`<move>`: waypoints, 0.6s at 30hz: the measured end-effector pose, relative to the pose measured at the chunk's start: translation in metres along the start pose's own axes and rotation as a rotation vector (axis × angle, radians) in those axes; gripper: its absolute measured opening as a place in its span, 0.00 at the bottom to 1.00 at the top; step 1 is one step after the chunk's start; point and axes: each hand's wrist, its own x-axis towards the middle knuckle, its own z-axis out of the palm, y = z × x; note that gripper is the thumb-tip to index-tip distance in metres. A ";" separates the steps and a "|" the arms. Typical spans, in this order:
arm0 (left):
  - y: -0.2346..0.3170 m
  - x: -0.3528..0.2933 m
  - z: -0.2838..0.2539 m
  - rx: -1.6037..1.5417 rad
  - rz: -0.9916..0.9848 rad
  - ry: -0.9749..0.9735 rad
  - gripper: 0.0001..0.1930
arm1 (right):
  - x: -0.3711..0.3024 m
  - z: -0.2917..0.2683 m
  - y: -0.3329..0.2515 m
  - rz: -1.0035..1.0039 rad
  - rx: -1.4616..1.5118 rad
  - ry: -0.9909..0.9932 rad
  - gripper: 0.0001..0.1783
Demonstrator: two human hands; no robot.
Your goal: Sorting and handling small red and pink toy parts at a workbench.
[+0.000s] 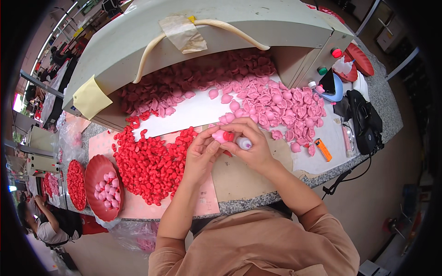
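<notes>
My left hand (200, 154) pinches a small pink rounded piece (218, 136) between thumb and fingers. A small red piece (228, 136) sits against its right side, at the fingertips of my right hand (256, 148). That hand is also closed around a small whitish squeeze bottle (244, 143), whose round end shows between thumb and palm. Both hands meet above the table's near edge. A heap of small red pieces (149, 163) lies to their left. Beyond them, on the right, spreads a pile of pink petal-shaped pieces (290, 108).
A grey hooded machine (221, 34) arches over the table's back, with more pink pieces beneath it. Left stands a red scalloped tray (102, 165) of pink balls. At right lie an orange lighter (323, 150) and a black bag (364, 122). Another person (54, 225) sits far left.
</notes>
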 end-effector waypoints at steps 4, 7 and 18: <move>-0.004 0.001 0.002 -0.078 0.000 -0.001 0.18 | -0.001 -0.001 0.008 0.023 -0.020 0.007 0.19; -0.009 0.000 -0.001 -0.074 0.039 -0.032 0.17 | 0.001 -0.003 0.001 0.003 -0.041 -0.009 0.19; -0.020 -0.003 0.004 -0.013 0.186 0.021 0.13 | -0.001 -0.003 -0.002 -0.156 -0.137 0.015 0.19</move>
